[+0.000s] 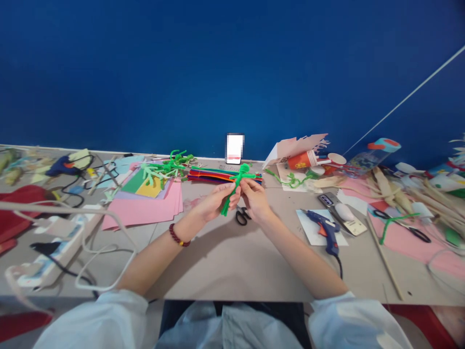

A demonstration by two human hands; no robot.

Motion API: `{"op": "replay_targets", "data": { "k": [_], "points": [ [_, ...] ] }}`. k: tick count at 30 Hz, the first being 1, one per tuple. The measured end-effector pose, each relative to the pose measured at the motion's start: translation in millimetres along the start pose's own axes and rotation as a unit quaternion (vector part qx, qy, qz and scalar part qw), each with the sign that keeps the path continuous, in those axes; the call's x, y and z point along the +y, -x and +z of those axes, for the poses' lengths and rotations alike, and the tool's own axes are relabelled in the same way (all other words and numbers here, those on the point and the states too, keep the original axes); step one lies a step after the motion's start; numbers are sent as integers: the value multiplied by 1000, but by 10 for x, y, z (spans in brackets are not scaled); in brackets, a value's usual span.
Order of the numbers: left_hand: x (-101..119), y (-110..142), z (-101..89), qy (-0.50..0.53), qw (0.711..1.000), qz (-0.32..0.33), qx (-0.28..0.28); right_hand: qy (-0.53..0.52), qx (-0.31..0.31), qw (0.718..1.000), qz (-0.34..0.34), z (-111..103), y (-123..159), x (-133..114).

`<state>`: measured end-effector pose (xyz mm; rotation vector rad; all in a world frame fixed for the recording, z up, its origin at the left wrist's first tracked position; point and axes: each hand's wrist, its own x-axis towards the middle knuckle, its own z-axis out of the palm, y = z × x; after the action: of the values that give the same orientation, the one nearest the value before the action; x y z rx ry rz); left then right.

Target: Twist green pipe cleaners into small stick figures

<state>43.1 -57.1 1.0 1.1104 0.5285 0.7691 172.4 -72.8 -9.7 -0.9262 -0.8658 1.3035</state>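
Note:
Both hands meet over the middle of the table around a green pipe cleaner figure [244,169], which has a looped top, short side arms and a stem pointing down to the left. My left hand [220,199] is closed around the stem. Thumb and fingers of my right hand [255,196] pinch the figure just under its side arms. Behind the hands lies a bundle of coloured pipe cleaners [207,175], partly covered by them. Black-handled scissors [242,216] rest on the table below, their blades hidden by my right hand.
Left are pink paper sheets [145,208], green pipe cleaner pieces [170,166] and a white power strip [65,247] with looping cables. A phone [235,148] leans against the blue wall. Right are a blue glue gun [325,228], paper cups [303,160], a wooden stick [385,259] and more scissors [417,233].

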Motion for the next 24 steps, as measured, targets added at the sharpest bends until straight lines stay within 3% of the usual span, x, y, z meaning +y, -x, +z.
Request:
{"op": "replay_targets", "data": {
  "k": [5,8,11,13,15,17,19,22,24],
  "points": [
    [26,-18,-55,40,999,-28,-12,11,-85,996,36,-48,-19,-78],
    [19,-38,-94,-73,995,27,64,22,-25,999,3,-47,-33,-73],
    [-9,-40,-95,-245,950,117,153,38,51,997,-46,-39,-43,-28],
    [-32,-34,-80,-327,917,151,172,41,72,995,-58,-38,-47,6],
    [-50,-30,-65,-355,902,167,179,44,84,994,-58,-40,-49,30],
    [-59,-35,-60,-335,909,167,184,44,89,994,-55,-36,-46,39],
    [-60,-45,-60,-273,935,144,176,34,84,994,-57,-17,-31,38],
    [-52,-55,-43,-123,979,84,137,-1,69,996,-54,37,27,38],
    [-38,-49,-13,-29,993,44,103,-29,58,997,-36,72,72,43]
  ]
}}
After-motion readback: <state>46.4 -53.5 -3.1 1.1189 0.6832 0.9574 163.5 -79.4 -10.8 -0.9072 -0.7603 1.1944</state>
